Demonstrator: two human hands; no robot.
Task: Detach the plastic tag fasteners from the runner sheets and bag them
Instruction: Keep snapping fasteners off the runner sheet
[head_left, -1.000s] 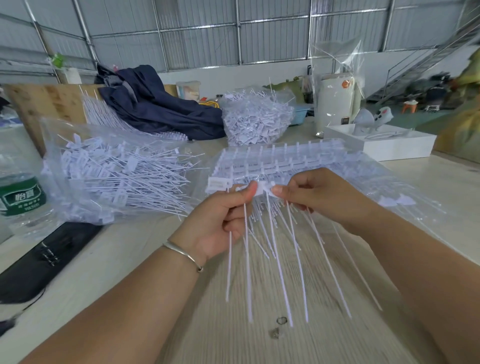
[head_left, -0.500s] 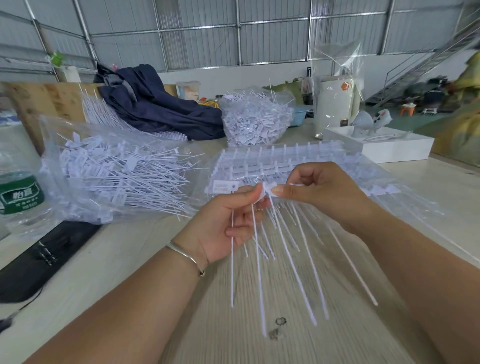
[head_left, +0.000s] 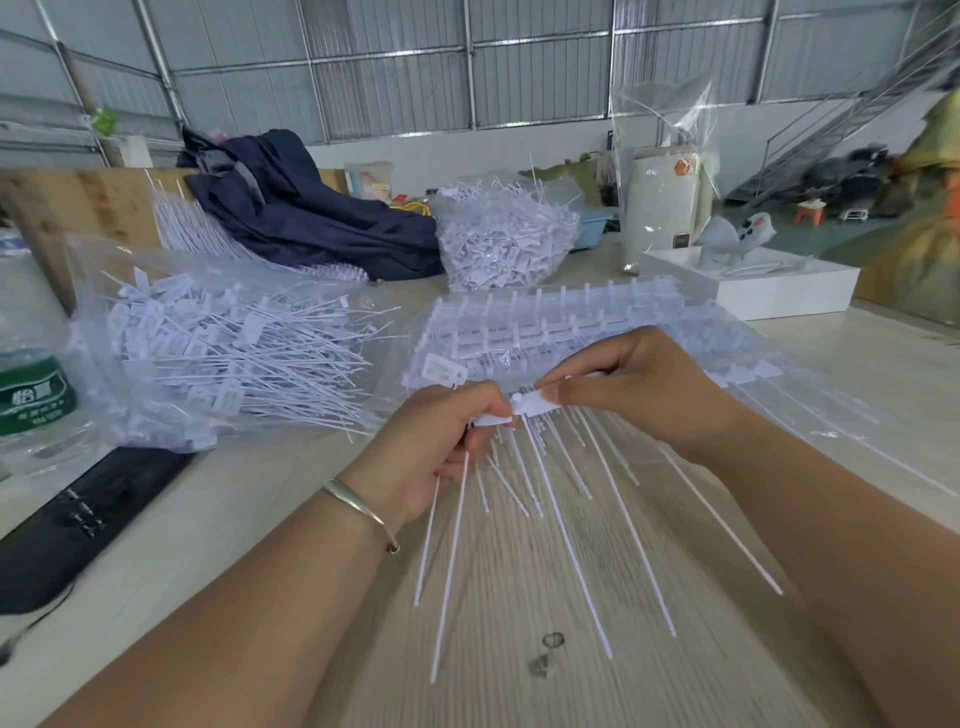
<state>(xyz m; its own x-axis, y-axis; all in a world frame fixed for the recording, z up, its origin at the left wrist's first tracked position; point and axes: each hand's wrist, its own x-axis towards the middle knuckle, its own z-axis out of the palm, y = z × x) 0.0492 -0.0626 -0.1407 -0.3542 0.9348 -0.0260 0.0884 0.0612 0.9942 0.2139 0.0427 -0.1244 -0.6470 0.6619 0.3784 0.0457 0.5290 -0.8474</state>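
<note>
Pale wood-grain counter (head_left: 519, 691) across the whole near view. On its left, a clear bag (head_left: 156, 338) stuffed with loose white fasteners; farther back, a dark blue jacket (head_left: 306, 213) and a second heaped bag (head_left: 506, 234). Far right, a white box (head_left: 779, 291). Centre, a stack of runner sheets (head_left: 545, 322) lying flat just beyond the hands. Left hand (head_left: 436, 452), grip closed around a few fasteners (head_left: 452, 551), tails hanging toward the counter. Right hand (head_left: 639, 389), grip pinching the runner strip (head_left: 535, 402) touching the left thumb. Silver bangle (head_left: 363, 512) on left wrist.
</note>
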